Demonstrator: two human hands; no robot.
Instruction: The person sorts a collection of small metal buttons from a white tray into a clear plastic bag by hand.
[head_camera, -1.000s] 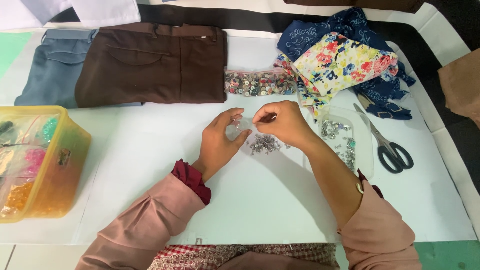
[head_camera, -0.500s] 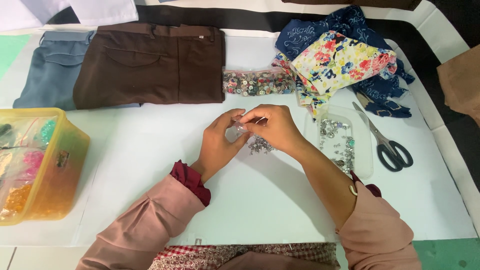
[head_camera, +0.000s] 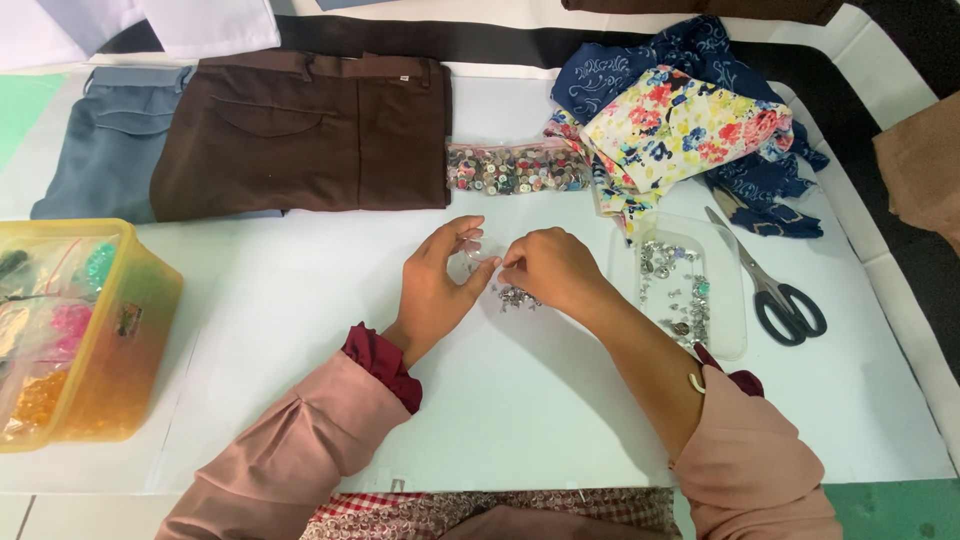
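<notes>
A small clear plastic bag (head_camera: 468, 264) is pinched between both hands above the middle of the white table (head_camera: 300, 330). The left hand (head_camera: 440, 285) is curled around its left side, thumb and fingers closed on the film; the right hand (head_camera: 550, 268) is closed on its right edge with the fingertips drawn together. The bag is thin, glossy and crumpled, and what it holds cannot be told. Just beneath the right hand, a small loose heap of silvery metal bits (head_camera: 515, 297) is spread on the table.

To the right, a flat clear tray (head_camera: 725, 330) with rounded corners is seen, scattered with more shiny metal pieces. Beside it lie scissors (head_camera: 775, 285) with steel blades and black loop handles. Behind the tray, soft printed cloths (head_camera: 690, 125) are bunched up, one floral in yellow and red, one dark blue. A clear packet of mixed buttons (head_camera: 517, 168) lies behind the hands. Folded brown trousers (head_camera: 300, 135) of smooth woven fabric overlap a grey-blue garment (head_camera: 105, 150). At the left edge stands a translucent yellow box (head_camera: 130, 330) filled with coloured beads in bags. Pink sleeves with maroon cuffs are worn.
</notes>
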